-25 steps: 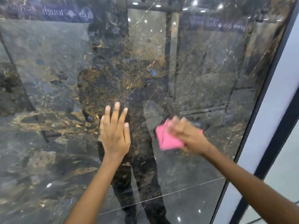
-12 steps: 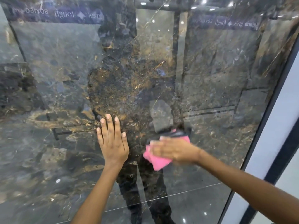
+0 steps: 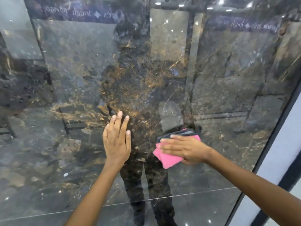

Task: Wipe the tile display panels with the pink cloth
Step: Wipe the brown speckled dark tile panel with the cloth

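Observation:
A glossy dark marble tile panel (image 3: pixel 228 79) with gold veins fills the view and mirrors the showroom and a standing person. My left hand (image 3: pixel 116 141) lies flat on the panel near its middle, fingers straight and pointing up. To its right my right hand (image 3: pixel 184 150) presses the folded pink cloth (image 3: pixel 167 159) flat against the panel, fingers stretched out to the left. The cloth sticks out below and left of the fingers; its dark reflection shows just above the hand.
A dark frame edge (image 3: pixel 276 134) runs diagonally down the right side, with a white panel (image 3: pixel 283 150) beyond it. A thin horizontal joint line (image 3: pixel 146 199) crosses the lower part of the tile.
My right hand has slid the pink cloth left and down across the panel, then held near there. My left hand stays pressed flat at about the same spot.

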Tool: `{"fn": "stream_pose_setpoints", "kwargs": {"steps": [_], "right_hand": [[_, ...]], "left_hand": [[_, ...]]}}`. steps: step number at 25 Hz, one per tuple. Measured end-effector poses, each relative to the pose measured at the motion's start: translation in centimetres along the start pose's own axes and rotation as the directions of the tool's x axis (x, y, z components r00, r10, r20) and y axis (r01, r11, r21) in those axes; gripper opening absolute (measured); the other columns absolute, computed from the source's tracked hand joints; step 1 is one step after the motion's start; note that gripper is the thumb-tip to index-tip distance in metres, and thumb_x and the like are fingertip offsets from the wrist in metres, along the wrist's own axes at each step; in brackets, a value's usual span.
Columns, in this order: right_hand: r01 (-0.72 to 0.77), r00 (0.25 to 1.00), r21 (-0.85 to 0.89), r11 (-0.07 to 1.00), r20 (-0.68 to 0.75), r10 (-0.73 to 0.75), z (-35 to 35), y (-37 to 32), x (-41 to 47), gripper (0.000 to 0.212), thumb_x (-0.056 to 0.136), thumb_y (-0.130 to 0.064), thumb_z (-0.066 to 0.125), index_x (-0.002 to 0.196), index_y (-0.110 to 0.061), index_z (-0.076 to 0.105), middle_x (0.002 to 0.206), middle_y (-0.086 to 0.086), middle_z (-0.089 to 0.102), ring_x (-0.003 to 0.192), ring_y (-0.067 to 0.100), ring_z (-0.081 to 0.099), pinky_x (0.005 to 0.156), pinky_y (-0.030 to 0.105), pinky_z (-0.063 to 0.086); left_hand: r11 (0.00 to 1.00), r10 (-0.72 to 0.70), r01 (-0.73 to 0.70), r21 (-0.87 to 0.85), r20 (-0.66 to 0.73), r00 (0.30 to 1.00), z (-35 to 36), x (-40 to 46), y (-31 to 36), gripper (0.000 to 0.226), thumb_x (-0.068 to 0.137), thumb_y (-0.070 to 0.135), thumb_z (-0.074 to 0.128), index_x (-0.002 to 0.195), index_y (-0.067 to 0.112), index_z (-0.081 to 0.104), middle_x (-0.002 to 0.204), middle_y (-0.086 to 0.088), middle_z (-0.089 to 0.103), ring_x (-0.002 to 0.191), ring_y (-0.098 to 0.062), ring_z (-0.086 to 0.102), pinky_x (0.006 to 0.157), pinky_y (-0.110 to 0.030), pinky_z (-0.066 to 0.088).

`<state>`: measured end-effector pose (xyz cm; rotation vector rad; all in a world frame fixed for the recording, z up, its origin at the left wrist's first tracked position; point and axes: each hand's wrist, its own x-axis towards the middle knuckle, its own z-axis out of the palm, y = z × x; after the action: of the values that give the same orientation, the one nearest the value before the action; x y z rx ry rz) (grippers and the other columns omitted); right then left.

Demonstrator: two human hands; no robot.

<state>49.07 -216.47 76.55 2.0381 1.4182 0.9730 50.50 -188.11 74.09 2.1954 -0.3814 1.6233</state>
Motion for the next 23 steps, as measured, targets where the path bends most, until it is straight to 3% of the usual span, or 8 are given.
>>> {"fn": "stream_pose_setpoints", "kwargs": {"steps": [2, 6, 11, 13, 16, 20, 21, 23], "right_hand": [[-0.236, 0.940, 0.021, 0.972, -0.247, 0.233, -3.3, 4.7, 0.7, 0.060, 0.081, -0.018, 0.055, 0.138, -0.008, 0.040, 0.159, -0.001, 0.018, 0.147, 0.023, 0.018, 0.118, 0.049, 0.019], [-0.634, 0.399, 0.352, 0.688, -0.613, 0.682, -9.1, 11.3, 8.9, 0.058, 0.071, 0.002, 0.056, 0.129, 0.006, 0.053, 0.139, 0.024, 0.049, 0.133, 0.032, 0.039, 0.116, 0.027, 0.024], [-0.064, 0.981, 0.135, 0.989, -0.173, 0.087, -0.1, -1.1, 9.5, 0.067, 0.071, 0.008, 0.065, 0.136, 0.001, 0.048, 0.140, 0.019, 0.051, 0.128, 0.033, 0.051, 0.114, 0.040, 0.032], [0.067, 0.997, 0.171, 0.983, 0.030, -0.073, -0.2, -1.9, 6.3, 0.069, 0.069, 0.006, 0.074, 0.134, -0.002, 0.053, 0.141, 0.014, 0.052, 0.131, 0.025, 0.048, 0.118, 0.035, 0.026], [-0.179, 0.962, 0.151, 0.972, -0.182, 0.205, -4.9, 4.2, 5.8, 0.059, 0.072, 0.006, 0.065, 0.128, -0.002, 0.049, 0.121, 0.016, 0.062, 0.110, 0.030, 0.057, 0.095, 0.040, 0.052], [-0.678, 0.438, 0.363, 0.639, -0.497, 0.749, -7.9, 9.7, 6.9, 0.072, 0.067, 0.003, 0.057, 0.138, 0.008, 0.043, 0.144, 0.025, 0.042, 0.135, 0.038, 0.036, 0.117, 0.044, 0.026], [-0.686, 0.471, 0.323, 0.652, -0.486, 0.736, -6.4, 8.1, 6.7, 0.074, 0.069, 0.001, 0.058, 0.140, 0.009, 0.039, 0.147, 0.025, 0.036, 0.138, 0.037, 0.031, 0.118, 0.045, 0.021], [-0.451, 0.822, 0.111, 0.886, -0.335, 0.460, -2.3, 3.2, 4.7, 0.074, 0.073, -0.004, 0.062, 0.141, 0.004, 0.034, 0.148, 0.022, 0.035, 0.139, 0.034, 0.029, 0.119, 0.042, 0.018]], "left_hand": [[0.993, -0.114, 0.115, 0.032, -0.025, 0.993, -0.4, 0.0, -1.2, 0.053, 0.106, 0.036, 0.019, 0.156, 0.023, 0.010, 0.163, 0.010, -0.010, 0.150, -0.012, -0.005, 0.120, -0.036, -0.002], [0.972, -0.218, 0.221, 0.078, -0.051, 0.975, 0.6, -0.2, -1.7, 0.056, 0.106, 0.040, 0.013, 0.156, 0.019, 0.001, 0.162, 0.006, -0.013, 0.150, -0.016, -0.007, 0.121, -0.040, -0.005], [0.993, -0.115, 0.115, 0.041, 0.001, 0.993, 0.1, -0.7, -3.0, 0.055, 0.106, 0.038, 0.014, 0.156, 0.022, -0.001, 0.163, 0.004, -0.013, 0.150, -0.019, -0.007, 0.121, -0.040, -0.007], [0.993, -0.112, 0.111, 0.043, 0.025, 0.993, -0.1, -1.0, -3.0, 0.055, 0.106, 0.038, 0.015, 0.156, 0.022, -0.003, 0.163, 0.003, -0.014, 0.150, -0.019, -0.009, 0.121, -0.040, -0.007], [0.989, -0.134, 0.133, 0.060, 0.023, 0.991, -0.2, -1.0, -2.7, 0.055, 0.106, 0.038, 0.014, 0.156, 0.025, -0.005, 0.162, 0.006, -0.015, 0.150, -0.017, -0.010, 0.121, -0.037, -0.008], [0.970, -0.241, 0.241, 0.019, -0.001, 0.971, 0.0, -1.0, -1.2, 0.056, 0.105, 0.033, 0.023, 0.156, 0.019, 0.006, 0.163, 0.005, -0.011, 0.150, -0.017, -0.007, 0.121, -0.041, -0.006], [0.954, -0.298, 0.298, -0.031, -0.012, 0.954, 0.1, -0.8, -0.1, 0.056, 0.103, 0.031, 0.027, 0.154, 0.014, 0.013, 0.163, 0.004, -0.008, 0.150, -0.017, -0.006, 0.121, -0.043, -0.006], [0.947, -0.295, 0.290, -0.135, -0.012, 0.956, 0.4, 0.5, 3.3, 0.051, 0.102, 0.031, 0.031, 0.148, 0.009, 0.024, 0.162, 0.004, -0.004, 0.150, -0.015, -0.005, 0.121, -0.042, -0.007]]}}
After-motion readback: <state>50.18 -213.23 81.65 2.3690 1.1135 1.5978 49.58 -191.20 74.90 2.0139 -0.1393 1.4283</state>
